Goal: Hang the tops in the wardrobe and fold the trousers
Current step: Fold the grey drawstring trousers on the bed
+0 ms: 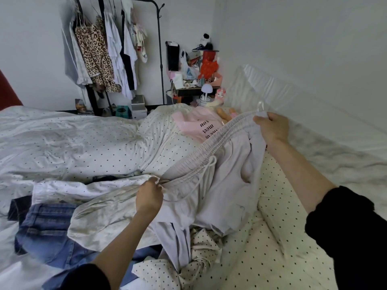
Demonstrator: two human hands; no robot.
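Over the polka-dot bed sheet (272,248), left hand (149,197) and right hand (272,128) each pinch the elastic waistband of pale grey drawstring trousers (228,185), stretching it taut beside blue denim jeans (46,233).

Polka-dot duvet (73,141), cluttered bedside table (193,92), pink plastic bag (196,124).

I see the pale grey drawstring trousers (219,174) stretched by the waistband between my two hands, left hand (149,197) nearer, right hand (271,127) farther, over the dotted white bed (73,139). Left of them lie the cream crumpled top (104,218) and, farther left, the blue denim jeans (46,231). Behind the trousers lies the pink printed bag (196,122). Beyond the bed stands the black metal clothes rail (160,59), with the cluttered small counter (194,91) to its right.
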